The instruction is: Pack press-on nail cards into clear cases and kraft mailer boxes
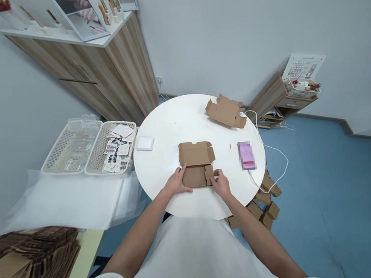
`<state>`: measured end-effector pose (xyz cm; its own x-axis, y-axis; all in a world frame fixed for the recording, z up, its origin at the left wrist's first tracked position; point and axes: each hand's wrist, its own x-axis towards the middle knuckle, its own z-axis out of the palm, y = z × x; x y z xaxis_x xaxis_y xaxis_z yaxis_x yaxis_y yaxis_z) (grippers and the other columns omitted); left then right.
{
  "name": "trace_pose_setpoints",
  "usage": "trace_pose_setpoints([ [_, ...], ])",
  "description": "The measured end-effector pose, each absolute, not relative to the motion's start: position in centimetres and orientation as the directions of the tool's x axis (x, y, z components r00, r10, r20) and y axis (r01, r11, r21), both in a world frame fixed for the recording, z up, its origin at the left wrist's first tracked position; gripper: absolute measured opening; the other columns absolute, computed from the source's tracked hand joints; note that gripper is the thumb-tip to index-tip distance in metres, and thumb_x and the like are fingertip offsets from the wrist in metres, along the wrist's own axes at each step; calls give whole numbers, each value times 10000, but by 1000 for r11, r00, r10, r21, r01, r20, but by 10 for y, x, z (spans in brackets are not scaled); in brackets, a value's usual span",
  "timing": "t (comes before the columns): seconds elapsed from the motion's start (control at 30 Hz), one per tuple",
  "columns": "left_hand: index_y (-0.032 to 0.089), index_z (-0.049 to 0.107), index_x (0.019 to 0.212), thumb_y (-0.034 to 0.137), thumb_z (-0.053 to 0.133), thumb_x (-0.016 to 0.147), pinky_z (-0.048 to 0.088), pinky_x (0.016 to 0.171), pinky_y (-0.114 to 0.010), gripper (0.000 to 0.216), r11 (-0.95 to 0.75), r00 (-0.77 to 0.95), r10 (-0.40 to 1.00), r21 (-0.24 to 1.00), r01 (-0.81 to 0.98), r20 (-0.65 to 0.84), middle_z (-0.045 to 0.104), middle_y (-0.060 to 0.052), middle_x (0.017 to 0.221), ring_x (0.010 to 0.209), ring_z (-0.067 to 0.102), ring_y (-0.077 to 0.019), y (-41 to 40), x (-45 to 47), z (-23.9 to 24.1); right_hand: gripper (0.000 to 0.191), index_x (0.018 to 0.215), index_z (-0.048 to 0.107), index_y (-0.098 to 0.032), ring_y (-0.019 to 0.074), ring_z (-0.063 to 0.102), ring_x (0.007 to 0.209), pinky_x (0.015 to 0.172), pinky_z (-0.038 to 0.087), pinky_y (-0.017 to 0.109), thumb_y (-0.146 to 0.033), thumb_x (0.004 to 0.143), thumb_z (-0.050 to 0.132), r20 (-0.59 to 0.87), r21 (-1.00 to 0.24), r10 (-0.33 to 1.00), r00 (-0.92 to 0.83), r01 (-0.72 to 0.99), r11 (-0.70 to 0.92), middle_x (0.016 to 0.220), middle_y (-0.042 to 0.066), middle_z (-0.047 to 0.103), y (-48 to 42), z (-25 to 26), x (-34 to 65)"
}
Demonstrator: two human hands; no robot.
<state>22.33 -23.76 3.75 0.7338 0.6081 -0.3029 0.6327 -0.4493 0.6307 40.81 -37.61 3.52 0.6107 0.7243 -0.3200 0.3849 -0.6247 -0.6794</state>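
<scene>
mid-fold on the cardboard box [195, 166] near the tabletop's [171, 118] front edge: left hand [177, 183] pressed flat on it, fingers spread, right hand's [221, 183] grip pinching its right flap [209, 174], which seems to need creasing upright next.

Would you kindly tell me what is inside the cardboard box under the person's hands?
The cardboard box shows only bare brown panels inside. The left hand and right hand cover its near corners, so those are hidden.

A round white worktop [171, 123] stands on blue floor [320, 179]. Behind it rise pale walls [228, 33]; to its left a wooden cabinet [116, 76], to its right what seems a low shelf unit [275, 97].
</scene>
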Motion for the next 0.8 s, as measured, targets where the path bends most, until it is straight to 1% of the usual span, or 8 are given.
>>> trace_pose_setpoints([
  [0.07, 263, 129, 1354, 498, 660, 556, 443, 703, -325, 986, -409, 729, 640, 694, 592, -244, 466, -74, 1058, 827, 559, -212, -242, 219, 35, 337, 1011, 434, -203, 144, 539, 627, 588, 390, 270, -267, 683, 475, -337, -649, 702, 628, 385, -656, 827, 16, 593, -372, 32, 412],
  [0.17, 239, 181, 1334, 396, 516, 732, 453, 701, -308, 706, -288, 615, 765, 751, 594, -193, 499, -70, 1059, 694, 567, -134, -253, 214, 28, 298, 939, 445, -202, 152, 530, 642, 564, 370, 254, -231, 645, 477, -346, -639, 695, 631, 384, -667, 748, 5, 569, -369, 28, 415],
  [0.23, 204, 320, 1263, 350, 497, 745, 461, 683, -296, 567, -197, 523, 825, 760, 620, -213, 542, -55, 988, 636, 567, -117, -261, 213, 22, 254, 879, 444, -205, 150, 516, 629, 549, 358, 247, -208, 626, 462, -340, -638, 697, 631, 389, -664, 713, -6, 545, -368, 25, 415],
  [0.3, 190, 470, 1116, 333, 510, 731, 466, 648, -279, 413, -137, 491, 834, 768, 625, -251, 578, -32, 890, 602, 568, -115, -265, 214, 18, 231, 845, 427, -208, 144, 498, 601, 536, 347, 243, -190, 615, 442, -334, -631, 695, 637, 397, -667, 675, -21, 516, -366, 23, 413],
  [0.37, 192, 538, 996, 323, 514, 723, 467, 623, -267, 304, -118, 493, 829, 779, 616, -264, 595, -20, 840, 591, 569, -116, -266, 216, 15, 224, 832, 411, -211, 141, 481, 577, 527, 339, 241, -180, 612, 428, -330, -619, 689, 645, 403, -674, 643, -34, 487, -365, 21, 411],
  [0.53, 193, 554, 1005, 316, 504, 733, 475, 645, -279, 303, -120, 489, 836, 787, 605, -249, 610, -33, 863, 629, 572, -126, -262, 222, 15, 258, 899, 423, -207, 144, 488, 600, 545, 347, 246, -203, 642, 422, -330, -619, 678, 657, 391, -681, 671, -28, 499, -364, 22, 410],
  [0.67, 151, 512, 1104, 343, 463, 773, 478, 713, -304, 385, -90, 445, 860, 786, 612, -248, 586, -91, 988, 777, 579, -153, -265, 222, 19, 390, 1046, 432, -200, 164, 528, 712, 605, 368, 264, -355, 689, 456, -363, -633, 646, 671, 332, -700, 841, 19, 552, -375, 27, 407],
  [0.8, 171, 484, 1150, 314, 428, 801, 467, 782, -314, 381, -71, 495, 820, 808, 585, -287, 567, -81, 1047, 914, 551, -164, -271, 222, 25, 456, 1098, 442, -194, 174, 536, 738, 648, 386, 288, -458, 727, 416, -405, -674, 642, 651, 262, -691, 947, 50, 555, -387, 27, 399],
])
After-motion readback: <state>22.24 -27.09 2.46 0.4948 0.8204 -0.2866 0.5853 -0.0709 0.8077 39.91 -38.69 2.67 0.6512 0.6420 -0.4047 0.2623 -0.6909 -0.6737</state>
